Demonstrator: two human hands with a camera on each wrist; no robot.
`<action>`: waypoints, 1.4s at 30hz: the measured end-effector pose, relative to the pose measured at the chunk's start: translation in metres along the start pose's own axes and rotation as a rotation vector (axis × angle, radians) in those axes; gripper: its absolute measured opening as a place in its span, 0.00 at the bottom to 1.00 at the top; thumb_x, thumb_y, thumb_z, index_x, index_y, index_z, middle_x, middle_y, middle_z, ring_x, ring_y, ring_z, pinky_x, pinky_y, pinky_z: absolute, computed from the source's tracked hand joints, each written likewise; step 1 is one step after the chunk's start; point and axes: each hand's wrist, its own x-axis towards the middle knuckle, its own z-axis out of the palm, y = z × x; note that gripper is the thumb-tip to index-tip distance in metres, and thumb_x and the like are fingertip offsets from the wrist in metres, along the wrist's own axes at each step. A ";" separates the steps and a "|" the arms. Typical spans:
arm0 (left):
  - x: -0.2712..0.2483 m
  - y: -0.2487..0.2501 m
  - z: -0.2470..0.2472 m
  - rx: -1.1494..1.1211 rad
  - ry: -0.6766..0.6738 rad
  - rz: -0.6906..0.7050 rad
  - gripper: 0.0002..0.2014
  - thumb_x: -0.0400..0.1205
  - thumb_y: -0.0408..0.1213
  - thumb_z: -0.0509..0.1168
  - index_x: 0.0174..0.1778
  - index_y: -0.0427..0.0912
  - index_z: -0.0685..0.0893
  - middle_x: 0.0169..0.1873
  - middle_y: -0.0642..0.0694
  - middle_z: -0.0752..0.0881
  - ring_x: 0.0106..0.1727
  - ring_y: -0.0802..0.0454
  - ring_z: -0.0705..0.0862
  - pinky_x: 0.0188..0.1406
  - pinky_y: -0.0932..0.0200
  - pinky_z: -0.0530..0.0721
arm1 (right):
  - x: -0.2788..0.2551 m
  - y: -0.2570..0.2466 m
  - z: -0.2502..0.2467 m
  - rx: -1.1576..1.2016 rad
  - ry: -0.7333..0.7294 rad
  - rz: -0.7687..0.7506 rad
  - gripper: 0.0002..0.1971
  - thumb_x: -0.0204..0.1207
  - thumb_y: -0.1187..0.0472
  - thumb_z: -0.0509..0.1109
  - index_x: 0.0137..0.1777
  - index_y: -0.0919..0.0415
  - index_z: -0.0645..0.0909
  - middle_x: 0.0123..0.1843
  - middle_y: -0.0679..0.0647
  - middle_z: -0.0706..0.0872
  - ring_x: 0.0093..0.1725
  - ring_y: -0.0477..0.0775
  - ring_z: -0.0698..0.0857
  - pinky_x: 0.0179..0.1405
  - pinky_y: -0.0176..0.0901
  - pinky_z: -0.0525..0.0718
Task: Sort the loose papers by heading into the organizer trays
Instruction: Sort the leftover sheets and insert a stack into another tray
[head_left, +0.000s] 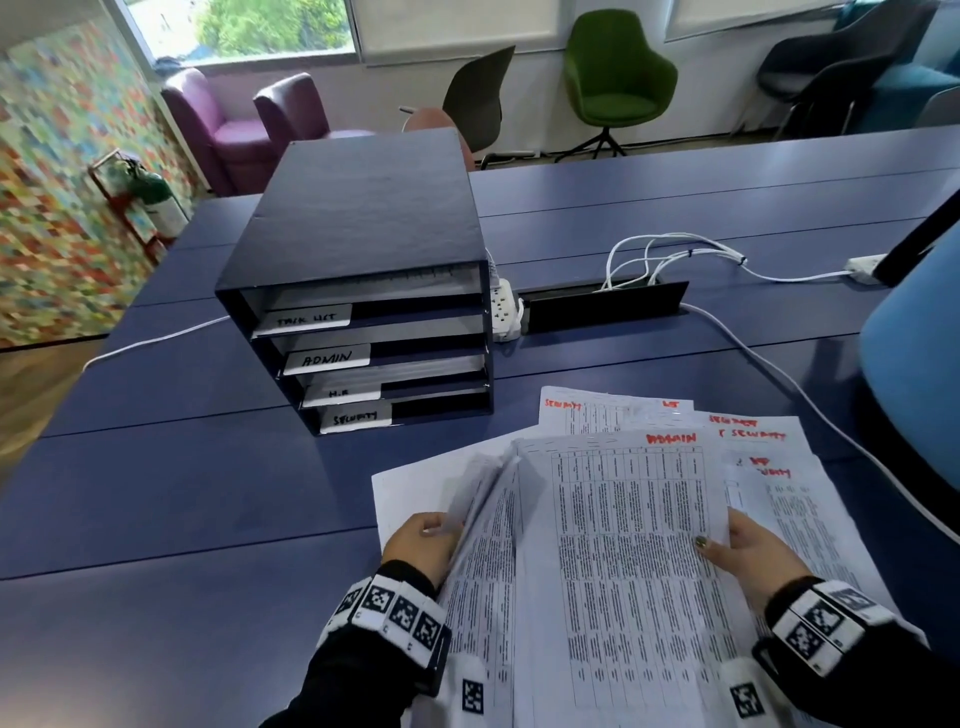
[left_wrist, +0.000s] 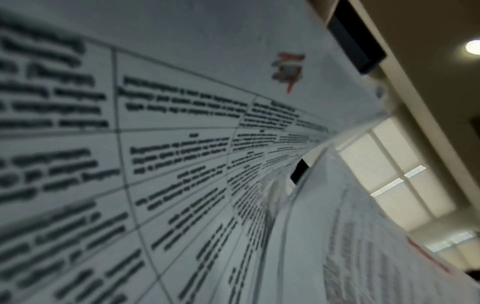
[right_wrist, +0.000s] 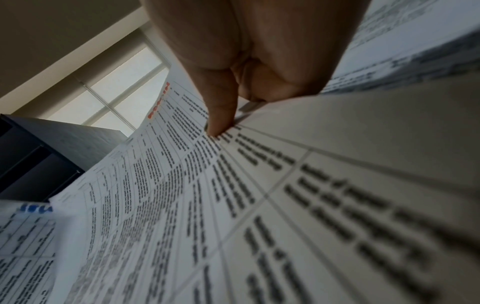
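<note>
Left hand (head_left: 422, 545) lifts a sheaf's edge; right hand (head_left: 753, 553) pinches the ADMIN sheet (head_left: 631, 525). Organizer (head_left: 358, 270) ahead-left of left hand, more papers (head_left: 769, 447) beyond right hand.
</note>
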 end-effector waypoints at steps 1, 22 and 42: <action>0.001 0.001 -0.002 0.071 -0.003 -0.007 0.09 0.81 0.40 0.63 0.54 0.45 0.84 0.56 0.43 0.86 0.48 0.49 0.82 0.53 0.59 0.80 | 0.000 0.001 0.000 0.006 0.002 0.001 0.19 0.76 0.76 0.65 0.66 0.65 0.77 0.60 0.62 0.86 0.62 0.64 0.82 0.70 0.68 0.73; 0.002 -0.007 -0.023 -0.015 0.281 0.147 0.06 0.80 0.36 0.64 0.36 0.45 0.80 0.38 0.40 0.86 0.31 0.46 0.79 0.30 0.61 0.75 | 0.002 0.005 0.000 0.026 -0.002 -0.026 0.15 0.77 0.77 0.64 0.61 0.63 0.77 0.54 0.59 0.86 0.52 0.57 0.84 0.67 0.60 0.76; -0.053 0.090 -0.102 -0.607 0.703 0.923 0.12 0.77 0.27 0.70 0.38 0.51 0.80 0.28 0.69 0.86 0.33 0.72 0.82 0.40 0.75 0.79 | -0.011 -0.002 -0.003 0.189 -0.079 -0.034 0.25 0.64 0.62 0.81 0.62 0.65 0.80 0.52 0.56 0.89 0.52 0.55 0.85 0.54 0.54 0.80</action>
